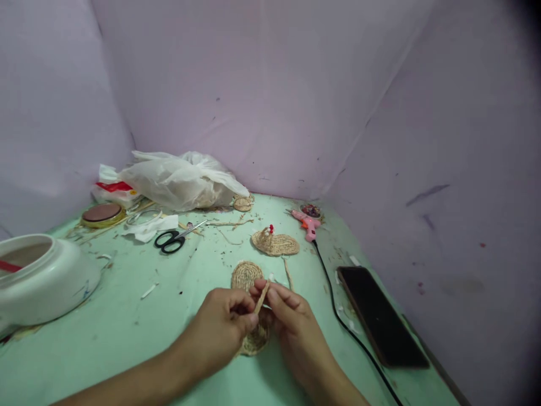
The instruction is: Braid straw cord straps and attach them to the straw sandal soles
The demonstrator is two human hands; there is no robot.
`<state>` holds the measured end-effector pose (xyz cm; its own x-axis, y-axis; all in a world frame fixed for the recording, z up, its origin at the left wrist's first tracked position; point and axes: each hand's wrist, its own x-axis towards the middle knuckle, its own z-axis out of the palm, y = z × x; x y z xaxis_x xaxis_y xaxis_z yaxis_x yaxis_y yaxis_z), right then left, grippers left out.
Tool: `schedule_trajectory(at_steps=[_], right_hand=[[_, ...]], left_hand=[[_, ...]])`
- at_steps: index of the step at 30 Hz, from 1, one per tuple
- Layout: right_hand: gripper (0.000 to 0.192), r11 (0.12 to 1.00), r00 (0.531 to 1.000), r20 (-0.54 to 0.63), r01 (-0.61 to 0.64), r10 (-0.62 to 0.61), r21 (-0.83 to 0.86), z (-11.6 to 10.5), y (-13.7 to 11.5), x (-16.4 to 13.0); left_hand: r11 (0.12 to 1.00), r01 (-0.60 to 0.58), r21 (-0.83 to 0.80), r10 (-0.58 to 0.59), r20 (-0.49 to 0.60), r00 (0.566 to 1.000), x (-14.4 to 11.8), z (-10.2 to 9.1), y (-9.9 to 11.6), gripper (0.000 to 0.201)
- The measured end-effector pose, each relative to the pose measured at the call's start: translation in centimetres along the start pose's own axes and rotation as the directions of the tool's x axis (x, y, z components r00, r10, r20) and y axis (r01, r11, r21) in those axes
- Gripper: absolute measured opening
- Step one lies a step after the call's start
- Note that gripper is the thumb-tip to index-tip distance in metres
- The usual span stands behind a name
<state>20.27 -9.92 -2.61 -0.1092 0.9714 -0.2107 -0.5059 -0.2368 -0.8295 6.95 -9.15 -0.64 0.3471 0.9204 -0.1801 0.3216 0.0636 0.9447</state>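
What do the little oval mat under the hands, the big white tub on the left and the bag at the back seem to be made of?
The oval mat looks like coiled jute or straw cord: tan, matte, ribbed in spiral rows. The strip pinched between the left hand and the right hand seems the same fibre. The white tub looks like smooth, glossy plastic. The bag seems thin, crinkled, translucent plastic film.

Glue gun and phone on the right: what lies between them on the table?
In the head view, the glue gun and the phone are apart; the gun's black cord runs down between them, passing the phone's left edge, over green tabletop with small scraps.
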Motion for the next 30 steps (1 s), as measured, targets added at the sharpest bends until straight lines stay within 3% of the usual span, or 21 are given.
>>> schedule_trajectory(at_steps=[3, 6, 8, 10, 12, 15, 19, 25, 30], right_hand=[[0.028, 1.000, 1.000, -0.004, -0.023, 0.023, -0.013, 0.0, 0.7, -0.2], [0.030, 0.999, 0.999, -0.007, -0.040, 0.040, -0.023, -0.1, 0.8, -0.2], [0.032, 0.998, 0.999, -0.009, -0.049, 0.049, -0.039, -0.1, 0.6, -0.3], [0.034, 0.994, 0.995, 0.022, -0.091, 0.093, -0.067, 0.1, 0.1, -0.5], [0.034, 0.981, 0.984, 0.065, -0.161, 0.169, -0.108, 0.4, -0.3, -0.8], [0.031, 0.969, 0.972, 0.091, -0.203, 0.217, -0.142, 0.6, -0.8, -1.0], [0.027, 0.975, 0.981, 0.109, -0.139, 0.159, -0.172, 0.4, -0.7, -0.9], [0.027, 0.933, 0.998, 0.034, -0.028, 0.044, -0.360, 0.2, 0.2, -0.7], [0.017, 0.866, 0.996, -0.026, 0.063, -0.087, -0.497, 0.4, -0.1, -0.9]], left_hand=[[0.997, 0.033, -0.070, -0.035, -0.022, 0.999, -0.6, 1.0, -1.1, 0.014], [0.999, 0.019, -0.037, -0.016, 0.059, 0.998, -0.8, 0.5, -1.1, 0.022], [1.000, -0.024, 0.001, 0.024, 0.010, 1.000, -0.8, -0.5, -0.4, 0.027], [0.998, -0.054, 0.026, 0.057, -0.134, 0.989, -0.6, -1.8, 0.4, 0.026], [0.998, -0.065, 0.019, 0.067, -0.204, 0.977, -0.3, -2.7, 1.1, 0.022], [0.998, -0.056, -0.034, 0.049, -0.172, 0.984, 0.1, -3.3, 1.6, 0.018], [0.987, -0.048, -0.155, 0.044, -0.027, 0.999, 0.3, -3.0, 1.2, 0.020], [0.994, -0.081, -0.079, 0.080, -0.020, 0.997, 0.2, -2.8, 0.6, 0.016], [0.993, -0.074, -0.094, 0.074, 0.000, 0.997, 0.3, -2.5, 0.4, 0.016]])
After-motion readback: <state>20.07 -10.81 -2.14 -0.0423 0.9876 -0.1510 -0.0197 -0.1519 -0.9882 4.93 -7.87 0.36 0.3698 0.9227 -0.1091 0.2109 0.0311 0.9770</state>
